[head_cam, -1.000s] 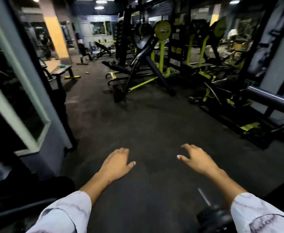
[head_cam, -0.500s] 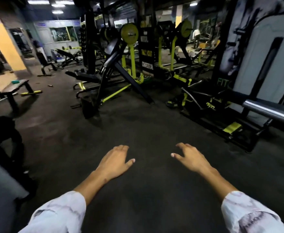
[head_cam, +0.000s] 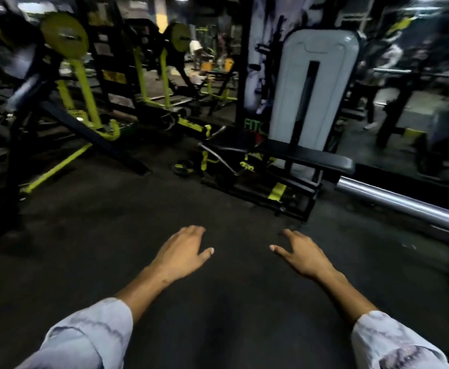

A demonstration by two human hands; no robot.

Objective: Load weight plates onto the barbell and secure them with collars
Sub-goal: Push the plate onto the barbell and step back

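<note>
The bare chrome sleeve of the barbell (head_cam: pixel 401 202) juts in from the right edge, its free end pointing left, with nothing on it. My left hand (head_cam: pixel 180 253) and my right hand (head_cam: pixel 301 255) hover palm down over the dark rubber floor, fingers relaxed, holding nothing. Both hands are below and left of the sleeve's end, apart from it. A small dark plate with yellow marks (head_cam: pixel 182 167) lies on the floor by the machines. Yellow plates (head_cam: pixel 65 35) hang on the machines at the back left. No collar is visible.
A black bench pad (head_cam: pixel 311 157) stands in front of a white weight-stack machine (head_cam: pixel 316 83), just left of the barbell's end. Yellow-and-black plate-loaded machines (head_cam: pixel 90 102) fill the left and middle back. A curl bar (head_cam: pixel 218 159) lies near the bench frame. A mirror is at right.
The view has swung to the right: the machines slid left and the white machine and bench came into view. The barbell sleeve now shows more fully. Both hands stay empty in front of me.
</note>
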